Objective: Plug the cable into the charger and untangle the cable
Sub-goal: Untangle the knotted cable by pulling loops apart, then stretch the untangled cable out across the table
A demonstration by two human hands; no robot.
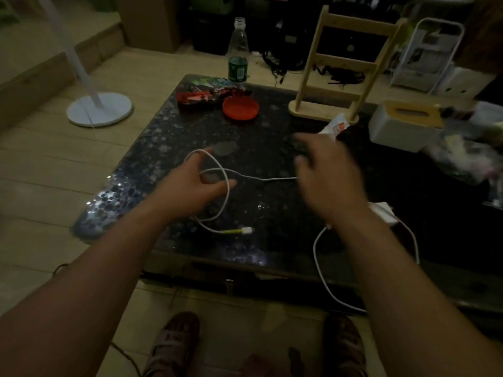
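A white cable lies looped on the dark speckled table, its plug end with a yellowish sleeve near the front edge. My left hand hovers over the loop, fingers apart, holding nothing. My right hand is blurred above the cable's straight run, fingers spread. A white charger sits just right of my right wrist, partly hidden by it. A second white lead hangs from there over the table's front edge.
At the back stand a red lid, snack wrappers, a plastic bottle and a wooden rack. A tissue box and plastic bags crowd the right. A white fan base is on the floor at left.
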